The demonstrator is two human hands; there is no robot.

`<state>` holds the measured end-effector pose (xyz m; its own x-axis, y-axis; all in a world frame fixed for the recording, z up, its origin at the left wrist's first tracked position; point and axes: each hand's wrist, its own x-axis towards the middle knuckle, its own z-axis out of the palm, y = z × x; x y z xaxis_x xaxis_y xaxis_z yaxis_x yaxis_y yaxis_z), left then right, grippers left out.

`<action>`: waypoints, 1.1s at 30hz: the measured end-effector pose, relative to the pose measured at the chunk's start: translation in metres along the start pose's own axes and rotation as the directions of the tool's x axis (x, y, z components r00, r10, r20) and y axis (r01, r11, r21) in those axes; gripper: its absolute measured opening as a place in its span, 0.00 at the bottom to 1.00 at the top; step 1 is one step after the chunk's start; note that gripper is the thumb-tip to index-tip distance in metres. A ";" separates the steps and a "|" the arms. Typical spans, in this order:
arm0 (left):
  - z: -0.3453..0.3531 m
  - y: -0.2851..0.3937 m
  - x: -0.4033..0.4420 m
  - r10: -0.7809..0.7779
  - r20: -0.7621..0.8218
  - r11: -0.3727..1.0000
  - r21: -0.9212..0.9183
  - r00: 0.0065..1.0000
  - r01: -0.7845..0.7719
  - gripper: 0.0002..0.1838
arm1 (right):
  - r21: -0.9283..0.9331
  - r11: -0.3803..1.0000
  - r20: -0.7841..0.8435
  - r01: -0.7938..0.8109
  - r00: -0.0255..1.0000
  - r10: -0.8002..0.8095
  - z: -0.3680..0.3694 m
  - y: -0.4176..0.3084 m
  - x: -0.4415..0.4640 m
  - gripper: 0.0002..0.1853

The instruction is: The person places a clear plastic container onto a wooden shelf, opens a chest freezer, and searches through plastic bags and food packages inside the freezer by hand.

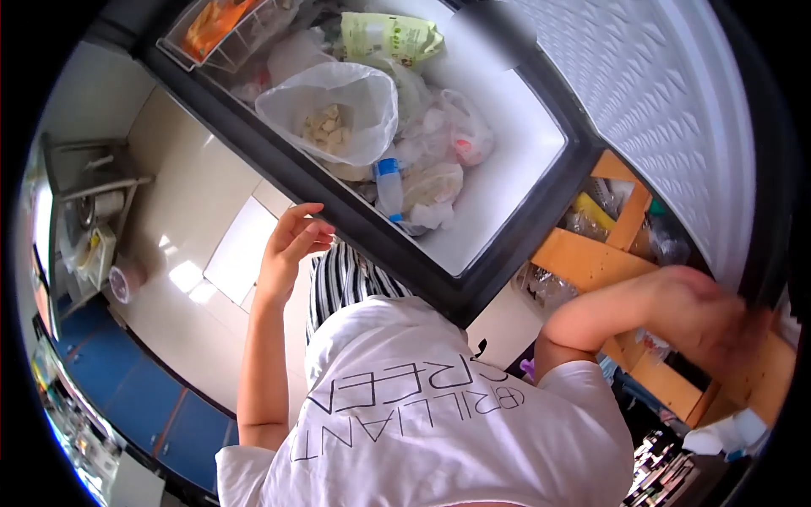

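Beside the near long edge of the chest freezer (342,203), head view, the left hand (291,249) is held with fingers loosely bent and apart, nothing gripped; whether the rim is touched cannot be told. At the lower border of the textured lid (650,110), the right hand (710,321) is blurred above a wooden frame (583,258); its finger spread and any contact cannot be told. Inside the freezer, along the near long edge, pale pieces (328,131) are contained in a white plastic bag (376,97), mouth spread. Toward the near right corner, a blue-capped bottle (389,190) is placed. Near the far edge, a green packet (389,38) is seen; at the left end, an orange package (215,27) is held in a wire basket (239,52).
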<state>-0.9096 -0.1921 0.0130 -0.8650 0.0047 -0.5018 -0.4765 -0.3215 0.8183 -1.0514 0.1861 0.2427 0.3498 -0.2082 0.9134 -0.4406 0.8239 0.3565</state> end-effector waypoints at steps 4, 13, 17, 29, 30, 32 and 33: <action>0.010 -0.009 0.006 0.015 -0.051 0.999 -0.040 0.999 -0.017 0.17 | 0.248 0.969 0.040 -0.005 0.999 -0.006 0.009 -0.003 -0.011 0.21; 0.049 0.026 0.039 0.208 0.072 0.945 -0.273 0.976 -0.181 0.26 | 0.126 0.529 0.987 -0.839 0.157 0.014 0.039 -0.135 -0.184 0.18; 0.077 0.109 0.049 0.592 0.572 0.204 0.575 0.568 -0.792 0.27 | 0.061 0.646 0.995 -0.761 -0.002 -0.096 -0.013 -0.166 -0.349 0.21; 0.102 0.093 0.081 0.571 0.617 0.307 0.453 0.542 -0.837 0.29 | 0.085 0.868 0.704 -0.489 -0.587 -0.400 -0.085 -0.239 -0.457 0.23; 0.096 0.081 0.084 0.533 0.595 0.351 0.492 0.602 -0.797 0.29 | 0.096 0.869 0.717 -0.486 -0.572 -0.398 -0.088 -0.242 -0.460 0.23; 0.086 0.069 0.086 0.507 0.560 0.406 0.516 0.655 -0.754 0.29 | 0.117 0.868 0.744 -0.483 -0.536 -0.399 -0.088 -0.242 -0.463 0.23; 0.081 0.064 0.086 0.474 0.531 0.459 0.531 0.702 -0.712 0.29 | 0.136 0.860 0.754 -0.491 -0.512 -0.411 -0.088 -0.239 -0.462 0.23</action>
<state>-1.0273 -0.1352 0.0451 -0.9170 0.3537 0.1846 0.3134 0.3523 0.8819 -1.0353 0.1315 -0.2819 -0.6216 -0.6299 -0.4657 -0.6631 0.7396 -0.1153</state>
